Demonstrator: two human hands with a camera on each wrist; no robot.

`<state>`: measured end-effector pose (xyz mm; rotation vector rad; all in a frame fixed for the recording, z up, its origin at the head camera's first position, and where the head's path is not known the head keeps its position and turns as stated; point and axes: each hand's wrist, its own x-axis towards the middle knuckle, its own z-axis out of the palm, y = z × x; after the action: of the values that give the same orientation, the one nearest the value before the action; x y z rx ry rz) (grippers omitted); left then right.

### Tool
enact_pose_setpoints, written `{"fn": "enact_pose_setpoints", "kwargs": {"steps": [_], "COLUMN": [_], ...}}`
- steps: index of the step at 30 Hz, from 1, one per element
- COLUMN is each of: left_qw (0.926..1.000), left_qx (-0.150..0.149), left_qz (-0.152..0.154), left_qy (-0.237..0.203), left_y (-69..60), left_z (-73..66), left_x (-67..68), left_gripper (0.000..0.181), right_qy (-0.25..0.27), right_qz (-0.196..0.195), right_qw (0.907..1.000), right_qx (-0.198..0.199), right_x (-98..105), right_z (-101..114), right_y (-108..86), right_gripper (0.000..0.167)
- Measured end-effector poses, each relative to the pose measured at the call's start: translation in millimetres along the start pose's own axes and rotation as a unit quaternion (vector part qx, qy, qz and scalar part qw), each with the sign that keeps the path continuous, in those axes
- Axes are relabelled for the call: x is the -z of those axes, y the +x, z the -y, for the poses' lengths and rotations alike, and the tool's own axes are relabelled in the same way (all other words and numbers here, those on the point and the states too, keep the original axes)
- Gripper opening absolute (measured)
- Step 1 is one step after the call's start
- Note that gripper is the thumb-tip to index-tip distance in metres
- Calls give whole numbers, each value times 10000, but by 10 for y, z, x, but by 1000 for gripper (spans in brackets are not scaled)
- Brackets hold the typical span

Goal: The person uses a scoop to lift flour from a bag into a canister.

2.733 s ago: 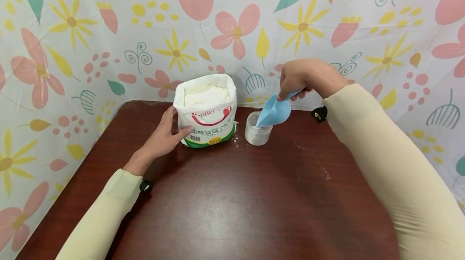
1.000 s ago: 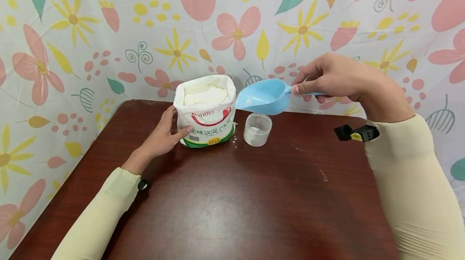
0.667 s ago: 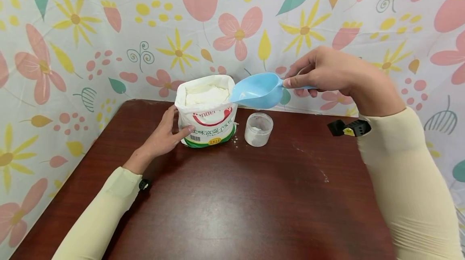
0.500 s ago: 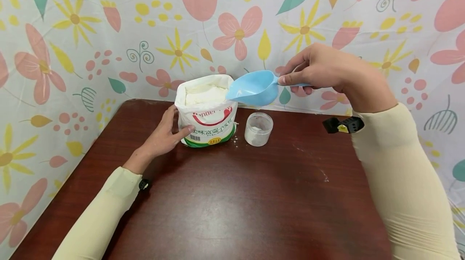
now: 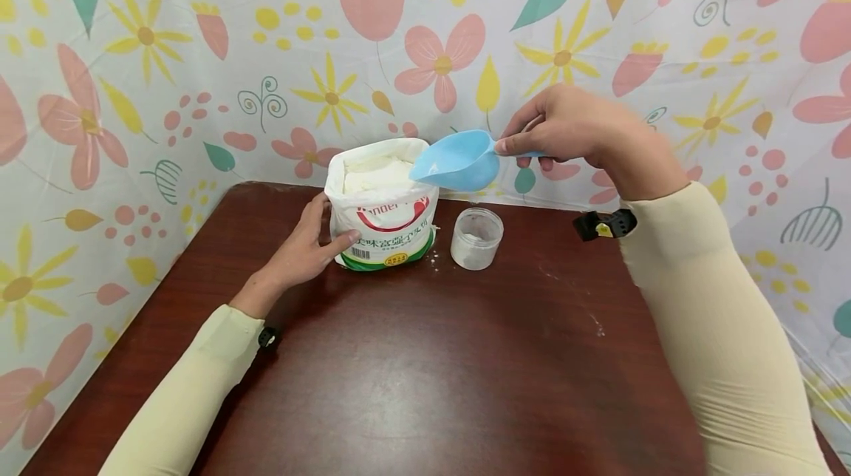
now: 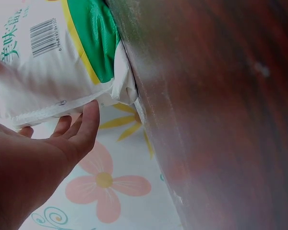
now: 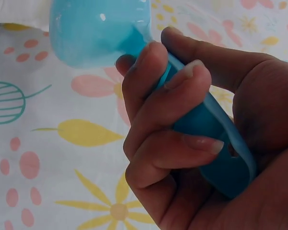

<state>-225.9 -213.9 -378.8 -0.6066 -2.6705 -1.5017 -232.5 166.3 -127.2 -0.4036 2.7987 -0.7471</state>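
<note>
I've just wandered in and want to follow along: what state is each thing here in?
White bag: upright, open at the top, white powder inside.
Clear jar: upright, open, some powder inside.
Blue scoop: held in the air, tip at the bag's mouth; load unclear.
Left grip: holding the bag's side.
Right grip: holding the scoop.
Table: dusted white in places.
Floral cloth: hung behind the table.

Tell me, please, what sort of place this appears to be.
Likely an indoor corner set up for tabletop work: a floral sheet hangs behind a dark table, which holds an open bag of white powder.
</note>
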Motion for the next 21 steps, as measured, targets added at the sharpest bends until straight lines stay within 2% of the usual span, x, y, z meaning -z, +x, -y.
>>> {"fn": "enact_pose_setpoints", "kwargs": {"steps": [5,9,11,15,18,21], "left_qw": [10000,10000,10000,10000,10000,10000], "left_qx": [27,32,43,64,53,27], "left_qz": [0,12,6,-7,-9,11], "left_qy": [0,11,29,62,55,37], "left_y": [3,4,4,6,10,13], "left_z": [5,6,2,-3,-4,-8], "left_x": [-8,-7,-2,8,5,-3], "left_gripper": [87,87,88,89,88,87], "right_qy": [-146,-724,-1261,-2248,-2630,-2865], "right_qz": [-63,-46,-35,12,20,-176], "right_qw": [9999,9972,9913,9715,9608,9530], "right_qx": [-26,168,388,748,874,964], "right_x": [-43,-66,-77,-115,-161,-204], "right_z": [53,106,141,244,315,348], "right_y": [41,65,81,108,120,128], "right_gripper": [25,23,24,29,32,31]}}
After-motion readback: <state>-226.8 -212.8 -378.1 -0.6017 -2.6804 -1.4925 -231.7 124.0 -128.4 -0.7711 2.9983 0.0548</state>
